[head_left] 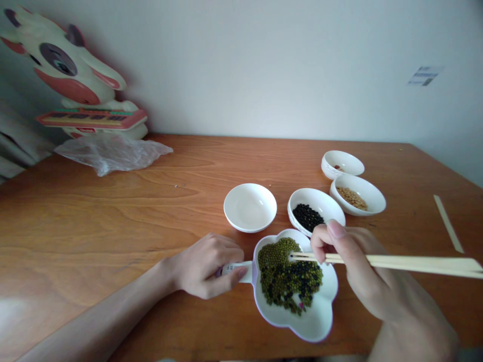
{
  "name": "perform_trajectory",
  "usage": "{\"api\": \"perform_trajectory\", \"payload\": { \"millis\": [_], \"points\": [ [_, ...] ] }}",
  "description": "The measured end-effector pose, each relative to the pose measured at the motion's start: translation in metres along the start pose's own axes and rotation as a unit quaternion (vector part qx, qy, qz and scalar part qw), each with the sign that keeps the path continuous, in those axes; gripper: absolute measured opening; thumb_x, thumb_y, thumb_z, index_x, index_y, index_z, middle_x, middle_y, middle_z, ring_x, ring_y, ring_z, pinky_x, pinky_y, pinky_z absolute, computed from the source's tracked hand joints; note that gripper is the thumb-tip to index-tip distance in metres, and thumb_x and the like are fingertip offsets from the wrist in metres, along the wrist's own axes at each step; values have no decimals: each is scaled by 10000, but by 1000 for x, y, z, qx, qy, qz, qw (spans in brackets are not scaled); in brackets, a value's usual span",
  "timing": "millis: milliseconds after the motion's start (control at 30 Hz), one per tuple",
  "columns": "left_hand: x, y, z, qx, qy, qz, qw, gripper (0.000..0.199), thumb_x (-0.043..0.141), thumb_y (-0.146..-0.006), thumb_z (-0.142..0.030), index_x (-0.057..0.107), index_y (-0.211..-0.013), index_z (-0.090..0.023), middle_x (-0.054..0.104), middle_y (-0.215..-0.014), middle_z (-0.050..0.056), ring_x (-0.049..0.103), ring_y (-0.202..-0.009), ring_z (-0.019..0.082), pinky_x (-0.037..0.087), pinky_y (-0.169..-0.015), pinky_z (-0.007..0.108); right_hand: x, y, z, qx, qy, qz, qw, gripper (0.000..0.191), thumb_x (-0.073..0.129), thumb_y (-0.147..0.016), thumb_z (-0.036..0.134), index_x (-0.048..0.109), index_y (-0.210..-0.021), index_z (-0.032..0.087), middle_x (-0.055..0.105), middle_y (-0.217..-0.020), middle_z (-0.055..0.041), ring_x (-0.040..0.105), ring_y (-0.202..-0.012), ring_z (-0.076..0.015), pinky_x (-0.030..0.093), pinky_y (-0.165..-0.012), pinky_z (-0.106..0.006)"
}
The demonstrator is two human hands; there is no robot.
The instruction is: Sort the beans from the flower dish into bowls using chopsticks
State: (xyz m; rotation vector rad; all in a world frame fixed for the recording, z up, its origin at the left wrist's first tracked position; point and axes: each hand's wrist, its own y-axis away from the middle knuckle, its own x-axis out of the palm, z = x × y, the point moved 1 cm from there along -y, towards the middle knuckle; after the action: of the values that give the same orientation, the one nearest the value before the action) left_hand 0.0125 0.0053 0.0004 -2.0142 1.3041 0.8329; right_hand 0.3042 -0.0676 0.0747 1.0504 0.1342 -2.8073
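Forearms and hands: nearest the camera; left hand (pixel 206 265) pinches the dish's short handle; right hand (pixel 350 261) holds a pair of chopsticks (pixel 396 261), tips close together just above the beans
Table (pixel 113 211): broad wooden top bearing everything
Cow figure (pixel 71 75): far left by the wall, crumpled plastic bag (pixel 113 152) at its foot
Flower-shaped dish (pixel 317 322): between the hands, heaped with mixed beans (pixel 289 276), green and black
Round bowls: empty bowl (pixel 250 206); black-bean bowl (pixel 315 208); tan-bean bowl (pixel 357 193)
Risk: a bean could likely slip and roll off; narrow tips and round beans
Hard to tell: whether the tips grip a bean; farthest bowl (pixel 342 163) contents; chopstick ends cut off right
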Motion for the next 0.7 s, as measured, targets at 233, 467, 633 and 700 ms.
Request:
{"api": "perform_trajectory", "payload": {
  "millis": [233, 467, 633, 700],
  "points": [
    [-2, -1, 0, 0, 5, 1, 1000, 282, 450, -1032, -273, 427, -756, -224, 558, -712, 18, 518, -642, 168, 375, -605, 332, 1, 1, 2, 1, -1, -2, 1000, 541, 259, -1131, 530, 505, -755, 229, 555, -720, 21, 532, -723, -162, 374, -736, -317],
    [-2, 0, -1, 3, -2, -6, 1000, 276, 468, -1027, -263, 459, -755, -220, 578, -722, 27, 544, -650, 170, 403, -608, 329, 3, -1, 6, -17, 7, 1, 1000, 530, 264, -1134, 511, 510, -759, 228, 561, -714, 19, 539, -707, -160, 380, -725, -318],
    [-2, 0, -1, 11, 0, -10, 1000, 275, 469, -1023, -260, 464, -751, -222, 572, -709, 23, 536, -634, 170, 406, -591, 332, 3, 1, 6, -2, 8, -5, 1000, 536, 275, -1129, 522, 515, -747, 233, 580, -733, 7, 546, -749, -180, 383, -772, -331],
    [-2, 0, -1, 13, 1, -14, 1000, 272, 474, -1022, -260, 468, -752, -222, 574, -709, 23, 539, -633, 169, 412, -591, 326, 3, 1, 5, 7, 7, -7, 1000, 534, 281, -1127, 531, 515, -749, 235, 582, -735, 5, 547, -759, -184, 382, -783, -335]
  ]
}}
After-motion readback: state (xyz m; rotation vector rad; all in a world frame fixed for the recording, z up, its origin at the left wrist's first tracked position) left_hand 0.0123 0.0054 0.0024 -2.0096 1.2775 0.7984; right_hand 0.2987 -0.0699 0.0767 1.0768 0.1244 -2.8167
